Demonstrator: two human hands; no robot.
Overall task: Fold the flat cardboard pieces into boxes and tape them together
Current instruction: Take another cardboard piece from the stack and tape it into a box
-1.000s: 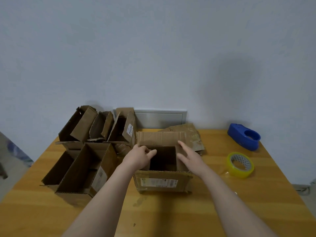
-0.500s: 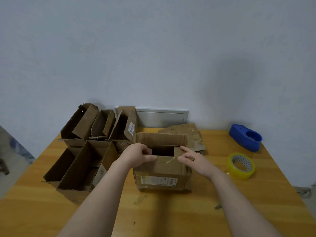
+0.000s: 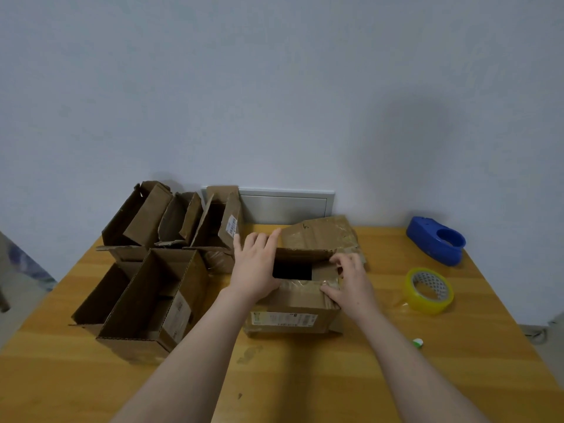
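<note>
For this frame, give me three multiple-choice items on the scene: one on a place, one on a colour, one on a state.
1. Where is the yellow tape roll?
A. on the table, right of the middle cardboard box
B. inside that box
C. on the floor

2. What colour is the tape dispenser?
A. red
B. blue
C. black

3. How is the top of the middle cardboard box?
A. taped shut
B. flaps partly folded, a dark gap open
C. a flat sheet

Answers:
1 A: it lies on bare wood beside the box.
2 B: its shell is plain blue.
3 B: a dark opening shows between the flaps.
</note>
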